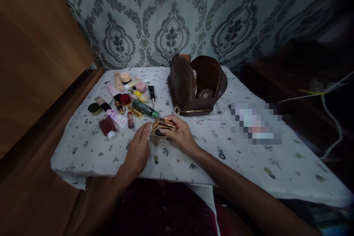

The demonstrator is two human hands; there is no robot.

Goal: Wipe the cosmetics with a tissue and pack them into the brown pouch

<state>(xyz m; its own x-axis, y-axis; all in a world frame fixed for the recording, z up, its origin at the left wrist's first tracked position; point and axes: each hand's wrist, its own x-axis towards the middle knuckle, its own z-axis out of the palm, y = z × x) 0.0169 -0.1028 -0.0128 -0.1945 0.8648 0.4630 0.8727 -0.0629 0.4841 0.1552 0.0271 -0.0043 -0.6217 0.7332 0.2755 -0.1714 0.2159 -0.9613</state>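
My right hand (182, 134) is closed around an amber-and-gold bottle, which looks like perfume (166, 124), held tilted just above the table's front half. My left hand (139, 150) is at the bottle's left end, its fingers pressed together on a small white cloth or tissue (151, 131) that touches the bottle. Left of and behind my hands lies a group of cosmetics: a dark green bottle with a green cap (143, 107), a red bottle with a white cap (107, 127), a white-and-purple tube (116, 118) and a small clear bottle (130, 120), among several others.
A brown leather bag (182, 81) stands unzipped at the back of the table (193, 171), which has a printed white cloth. To the right lies a blurred-out item (256, 123). A wooden cabinet (41, 62) borders the left side; a pale cable (336, 140) hangs at right.
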